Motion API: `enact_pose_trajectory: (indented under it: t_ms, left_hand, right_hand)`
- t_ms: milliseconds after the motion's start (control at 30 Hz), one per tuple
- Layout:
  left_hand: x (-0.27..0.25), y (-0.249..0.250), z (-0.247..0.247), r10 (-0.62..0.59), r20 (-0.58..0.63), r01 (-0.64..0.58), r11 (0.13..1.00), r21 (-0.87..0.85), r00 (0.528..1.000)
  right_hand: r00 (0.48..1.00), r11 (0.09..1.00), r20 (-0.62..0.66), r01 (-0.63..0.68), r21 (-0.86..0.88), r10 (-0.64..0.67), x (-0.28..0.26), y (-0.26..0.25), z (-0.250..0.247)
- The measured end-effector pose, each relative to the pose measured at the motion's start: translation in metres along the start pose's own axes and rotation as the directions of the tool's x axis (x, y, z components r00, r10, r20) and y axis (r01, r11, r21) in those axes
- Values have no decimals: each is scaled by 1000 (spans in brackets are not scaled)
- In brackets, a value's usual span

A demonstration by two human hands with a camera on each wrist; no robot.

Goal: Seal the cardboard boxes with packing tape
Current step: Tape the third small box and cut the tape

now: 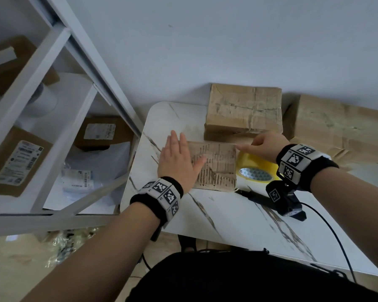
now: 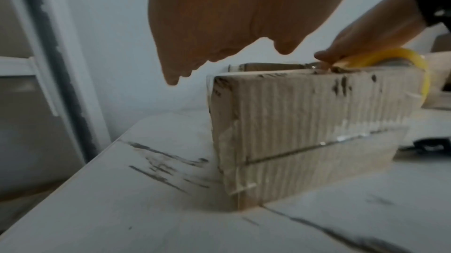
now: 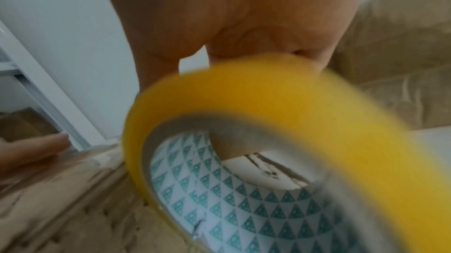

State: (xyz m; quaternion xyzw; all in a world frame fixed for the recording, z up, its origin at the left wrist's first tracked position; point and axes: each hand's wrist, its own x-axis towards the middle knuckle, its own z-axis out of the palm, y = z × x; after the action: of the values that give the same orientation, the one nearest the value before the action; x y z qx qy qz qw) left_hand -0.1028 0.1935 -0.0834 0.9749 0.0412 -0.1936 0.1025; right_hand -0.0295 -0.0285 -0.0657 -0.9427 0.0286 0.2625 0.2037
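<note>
A small worn cardboard box [image 1: 216, 168] lies on the white marbled table [image 1: 234, 221]. My left hand [image 1: 177, 158] is spread flat over the box's left end, fingers straight, thumb on its top. My right hand [image 1: 266, 144] grips a yellow packing tape roll [image 1: 255, 168] at the box's right edge, with its index finger stretched along the far top edge. The left wrist view shows the box's side [image 2: 305, 122] with clear tape on it, the left hand [image 2: 231, 15] above it and the tape roll [image 2: 400, 58] at its far top corner. The right wrist view shows the roll [image 3: 268, 102] close up, blurred.
A larger taped box [image 1: 242, 112] stands right behind the small one, and another box [image 1: 336, 129] lies to the right against the wall. A black tool [image 1: 255, 196] lies on the table near the front of the box. White shelving [image 1: 42, 105] with parcels stands at the left.
</note>
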Motion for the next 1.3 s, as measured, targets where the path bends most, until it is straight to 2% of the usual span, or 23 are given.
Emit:
enact_pose_trajectory:
  t_ms: [100, 300, 433, 567, 700, 767, 867, 933, 1000, 1033, 1100, 1167, 1233, 1300]
  left_hand:
    - [0, -1, 14, 44, 34, -46, 997, 59, 998]
    - [8, -13, 16, 105, 16, -106, 988, 112, 994]
    - [17, -27, 4, 172, 53, -180, 958, 225, 984]
    - [16, -29, -4, 111, 41, -118, 950, 289, 993]
    - [-1, -11, 2, 12, -91, 6, 981, 193, 996]
    - [-11, 4, 1, 12, -191, 10, 993, 117, 982]
    - [-34, 33, -2, 133, -321, -140, 990, 1, 938]
    - [-50, 54, -1, 207, -341, -263, 957, -126, 917]
    - [-61, 72, 4, 242, -260, -304, 924, -231, 935]
    - [-63, 79, 9, 241, -198, -289, 918, -270, 950]
    - [-63, 90, 20, 183, -58, -190, 898, -397, 981]
    - [-62, 99, 31, 102, 77, -46, 846, -531, 992]
    - [-61, 107, 38, 42, 188, 74, 818, -570, 981]
    - [-57, 111, 42, -12, 226, 148, 789, -597, 974]
  right_hand:
    - [998, 998, -59, 29, 57, -25, -4, 14, 0]
    - [998, 985, -54, 19, 172, -10, -15, 26, 11]
    - [995, 979, -48, 97, 178, -90, -23, 20, 17]
    - [992, 982, -43, 126, 140, -122, -27, 15, 20]
    - [993, 987, -49, 117, 108, -112, -30, 22, 20]
    - [989, 985, -72, 133, 113, -126, -31, 27, 21]
    - [978, 973, -166, 154, 172, -125, -34, 39, 24]
    - [970, 969, -232, 125, 215, -73, -34, 53, 25]
    - [978, 981, -210, 52, 185, -12, -34, 69, 27]
    - [989, 993, -145, 18, 115, -1, -35, 76, 30]
    - [999, 997, 51, 11, -82, -7, -40, 87, 36]
    - [979, 975, 201, 80, -207, -38, -47, 94, 43]
    - [969, 949, 235, 147, -279, -82, -52, 96, 49]
    - [966, 925, 226, 194, -327, -123, -56, 96, 52]
